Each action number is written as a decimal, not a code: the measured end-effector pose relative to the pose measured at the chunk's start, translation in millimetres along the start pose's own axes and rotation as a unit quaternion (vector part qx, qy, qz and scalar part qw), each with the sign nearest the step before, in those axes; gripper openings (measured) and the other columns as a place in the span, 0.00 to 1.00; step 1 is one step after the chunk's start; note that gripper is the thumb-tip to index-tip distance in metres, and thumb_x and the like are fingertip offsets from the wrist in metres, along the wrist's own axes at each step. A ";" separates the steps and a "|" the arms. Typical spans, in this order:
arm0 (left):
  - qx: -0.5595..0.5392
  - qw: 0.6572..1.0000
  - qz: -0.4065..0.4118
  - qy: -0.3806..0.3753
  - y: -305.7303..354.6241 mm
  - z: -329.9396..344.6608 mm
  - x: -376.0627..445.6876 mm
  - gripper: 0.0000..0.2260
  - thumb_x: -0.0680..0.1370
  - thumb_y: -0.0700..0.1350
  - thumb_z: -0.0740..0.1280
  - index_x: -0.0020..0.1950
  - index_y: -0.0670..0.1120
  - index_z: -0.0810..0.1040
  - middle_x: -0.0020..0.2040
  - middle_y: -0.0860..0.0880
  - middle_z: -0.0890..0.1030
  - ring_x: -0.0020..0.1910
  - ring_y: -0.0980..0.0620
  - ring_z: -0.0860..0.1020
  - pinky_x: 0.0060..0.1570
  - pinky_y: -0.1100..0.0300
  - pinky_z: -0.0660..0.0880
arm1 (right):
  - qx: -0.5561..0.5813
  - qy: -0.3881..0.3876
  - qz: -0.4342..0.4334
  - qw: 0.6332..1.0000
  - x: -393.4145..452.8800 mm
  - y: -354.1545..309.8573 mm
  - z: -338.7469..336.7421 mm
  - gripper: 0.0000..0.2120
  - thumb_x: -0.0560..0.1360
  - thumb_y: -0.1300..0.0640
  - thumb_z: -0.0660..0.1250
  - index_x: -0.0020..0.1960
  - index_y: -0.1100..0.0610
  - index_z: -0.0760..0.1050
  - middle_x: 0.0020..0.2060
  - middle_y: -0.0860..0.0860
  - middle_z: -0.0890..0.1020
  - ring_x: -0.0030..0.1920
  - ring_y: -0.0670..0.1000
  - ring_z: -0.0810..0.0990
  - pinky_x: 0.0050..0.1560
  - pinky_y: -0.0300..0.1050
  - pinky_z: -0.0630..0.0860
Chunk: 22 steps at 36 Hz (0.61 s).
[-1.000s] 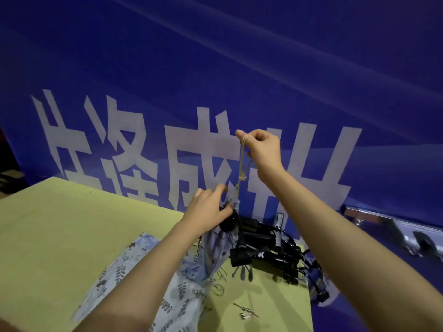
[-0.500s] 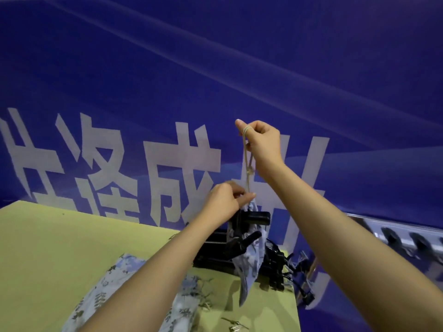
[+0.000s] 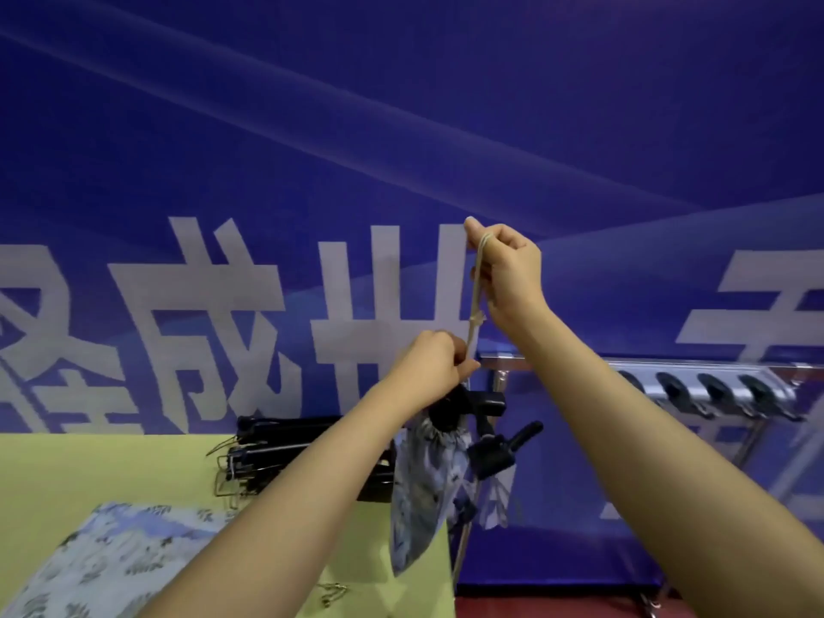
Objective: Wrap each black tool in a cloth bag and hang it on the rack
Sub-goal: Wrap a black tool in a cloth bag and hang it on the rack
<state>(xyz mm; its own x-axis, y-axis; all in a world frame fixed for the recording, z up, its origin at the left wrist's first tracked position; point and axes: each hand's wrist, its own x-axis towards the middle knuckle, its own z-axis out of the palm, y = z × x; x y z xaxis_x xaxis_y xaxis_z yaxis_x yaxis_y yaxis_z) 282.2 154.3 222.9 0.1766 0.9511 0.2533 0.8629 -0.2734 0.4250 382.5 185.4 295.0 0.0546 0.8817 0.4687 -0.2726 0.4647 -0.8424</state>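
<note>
Open air above and left of both raised hands, bounded behind by the blue banner (image 3: 401, 127). Taut drawstring (image 3: 476, 296) between right hand (image 3: 508, 269) and left hand (image 3: 434, 368), barring the gap between them. Below, hanging cloth bag (image 3: 423, 492) with black tool (image 3: 472, 405) sticking out, close to the table (image 3: 89, 475) edge. Stack of black tools (image 3: 290, 452) blocking the table's far right corner. To the right, rack (image 3: 713, 385) with clips; free room above its rail.
</note>
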 end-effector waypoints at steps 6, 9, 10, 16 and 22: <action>0.067 0.997 0.037 0.011 53.4 26.5 21.5 0.12 0.79 0.50 0.62 0.43 0.43 0.75 0.49 0.45 0.74 0.47 0.43 0.75 0.42 0.56 0.68 | 0.005 -0.022 -0.003 1.000 17.6 -13.6 -61.8 0.16 0.75 0.57 0.69 0.30 0.57 0.70 0.24 0.49 0.68 0.26 0.47 0.63 0.28 0.40 0.65; 0.097 0.994 0.042 0.025 77.7 47.5 30.3 0.13 0.80 0.50 0.61 0.51 0.41 0.78 0.54 0.44 0.75 0.51 0.42 0.76 0.43 0.54 0.69 | 0.005 -0.029 0.002 1.000 24.4 -13.4 -94.3 0.16 0.75 0.56 0.69 0.30 0.57 0.71 0.22 0.46 0.68 0.25 0.47 0.64 0.27 0.38 0.65; 0.093 0.995 0.040 0.027 84.5 57.1 32.2 0.13 0.80 0.50 0.62 0.51 0.41 0.78 0.54 0.44 0.75 0.51 0.41 0.76 0.43 0.54 0.69 | 0.006 -0.031 0.005 0.999 25.7 -12.0 -105.4 0.17 0.75 0.56 0.69 0.30 0.56 0.71 0.22 0.46 0.68 0.25 0.47 0.64 0.26 0.37 0.65; 0.019 0.999 -0.016 0.023 112.8 131.5 30.6 0.13 0.78 0.51 0.64 0.45 0.40 0.79 0.51 0.44 0.77 0.51 0.42 0.76 0.48 0.55 0.71 | -0.008 -0.048 0.037 0.998 19.1 12.4 -168.9 0.17 0.74 0.59 0.70 0.29 0.57 0.70 0.22 0.46 0.70 0.26 0.49 0.64 0.25 0.36 0.65; -0.082 0.990 -0.099 -0.050 125.4 194.5 33.8 0.13 0.76 0.48 0.68 0.42 0.38 0.78 0.42 0.47 0.70 0.49 0.42 0.76 0.47 0.58 0.69 | -0.013 -0.069 0.075 0.995 12.2 35.8 -222.1 0.17 0.74 0.61 0.69 0.30 0.57 0.69 0.24 0.45 0.72 0.25 0.46 0.66 0.27 0.37 0.66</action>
<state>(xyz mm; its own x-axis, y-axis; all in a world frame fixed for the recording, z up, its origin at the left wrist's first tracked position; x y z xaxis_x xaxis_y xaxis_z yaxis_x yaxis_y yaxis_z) 488.5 180.1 115.8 0.0642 0.9957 0.0668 0.7988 -0.0914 0.5945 586.8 231.0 211.5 -0.1182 0.9224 0.3677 -0.2432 0.3321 -0.9113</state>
